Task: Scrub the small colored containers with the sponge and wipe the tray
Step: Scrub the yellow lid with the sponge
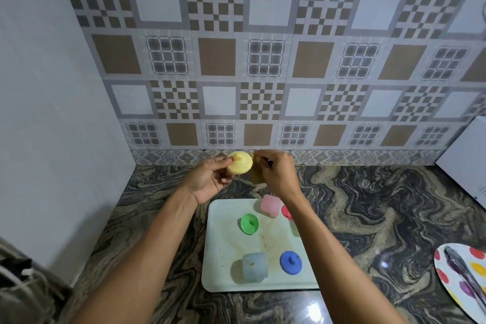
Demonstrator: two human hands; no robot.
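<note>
- My left hand pinches the yellow lid at mid-frame, above the tabletop.
- My right hand curls round what looks like the sponge, beside the lid's edge; I judge this is scrubbing.
- The stained tray lies lower centre, not yet wiped.
- Next: turn the lid and scrub its other face.

Four lids, two cups (visible), one tray.

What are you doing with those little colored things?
A person holds a yellow lid in the left hand and a brownish piece, likely the sponge, right beside it in the right hand. On the white tray below lie a green lid, a blue lid, a pink container and a pale blue container on its side. The tray shows brown smears, not yet wiped.
</note>
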